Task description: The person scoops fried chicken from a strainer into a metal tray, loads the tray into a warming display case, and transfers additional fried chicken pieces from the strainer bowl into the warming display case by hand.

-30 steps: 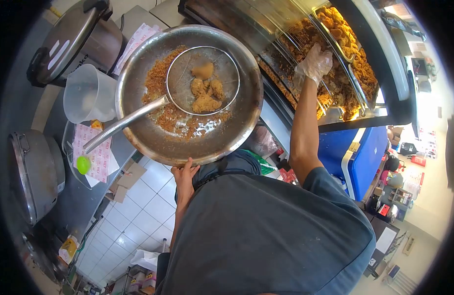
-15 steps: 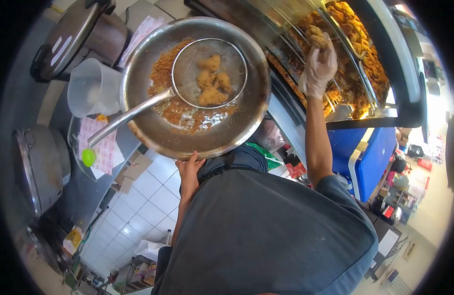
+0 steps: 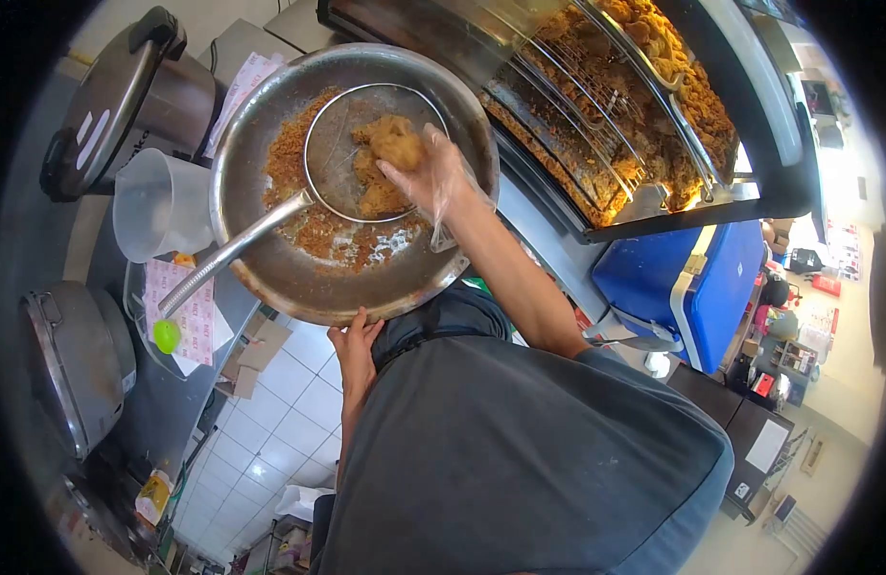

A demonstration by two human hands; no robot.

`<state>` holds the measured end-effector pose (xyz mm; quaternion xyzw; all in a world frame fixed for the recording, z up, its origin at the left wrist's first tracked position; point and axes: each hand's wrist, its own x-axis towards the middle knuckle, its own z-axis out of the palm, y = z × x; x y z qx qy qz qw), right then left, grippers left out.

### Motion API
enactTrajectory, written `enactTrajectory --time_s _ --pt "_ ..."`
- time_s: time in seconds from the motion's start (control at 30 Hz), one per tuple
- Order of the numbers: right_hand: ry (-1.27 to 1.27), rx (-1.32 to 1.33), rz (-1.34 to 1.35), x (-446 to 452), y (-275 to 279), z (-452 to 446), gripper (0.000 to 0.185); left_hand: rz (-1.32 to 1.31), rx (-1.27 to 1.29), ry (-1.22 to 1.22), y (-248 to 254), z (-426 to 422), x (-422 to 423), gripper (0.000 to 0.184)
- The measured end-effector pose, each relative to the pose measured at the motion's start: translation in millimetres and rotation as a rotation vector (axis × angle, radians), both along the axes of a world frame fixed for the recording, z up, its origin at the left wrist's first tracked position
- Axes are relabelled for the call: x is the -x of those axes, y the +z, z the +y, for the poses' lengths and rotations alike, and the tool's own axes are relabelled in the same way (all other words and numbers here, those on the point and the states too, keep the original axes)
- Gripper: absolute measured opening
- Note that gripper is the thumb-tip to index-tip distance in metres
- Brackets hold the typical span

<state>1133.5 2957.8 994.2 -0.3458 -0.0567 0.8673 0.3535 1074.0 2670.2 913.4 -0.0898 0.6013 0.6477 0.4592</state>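
A wide metal basin (image 3: 246, 163) holds brown crumbs, and a round wire strainer (image 3: 333, 144) rests inside it. Several pieces of fried chicken (image 3: 378, 196) lie in the strainer. My right hand (image 3: 431, 177), in a clear plastic glove, is closed around another piece of fried chicken (image 3: 397, 146) just above them. Its fingers are partly hidden by the chicken. My bare left hand (image 3: 357, 340) grips the basin's near rim with its fingertips. The strainer's long metal handle (image 3: 237, 251) sticks out over the basin's left edge.
A lit display case (image 3: 596, 125) with racks of fried chicken stands open at the right, above a blue cooler box (image 3: 678, 287). On the left are a clear plastic jug (image 3: 160, 206), a lidded pot (image 3: 170, 105), printed paper (image 3: 189, 331) and a bright green item (image 3: 166, 335).
My right hand has come left out of the display case to above the strainer, bringing a piece of fried chicken. My left hand stays at the basin's rim.
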Motion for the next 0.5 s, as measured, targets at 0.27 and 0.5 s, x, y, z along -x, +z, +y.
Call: enactTrajectory --time_s 0.27,0.5 --pt "-0.354 -1.258 -0.963 -106 61 36 0.049 0.007 0.021 0.022 8 0 -5 0.055" --pt "-0.247 -1.665 -2.316 -210 59 188 0.046 0.005 -0.023 0.006 14 -2 -5 0.044"
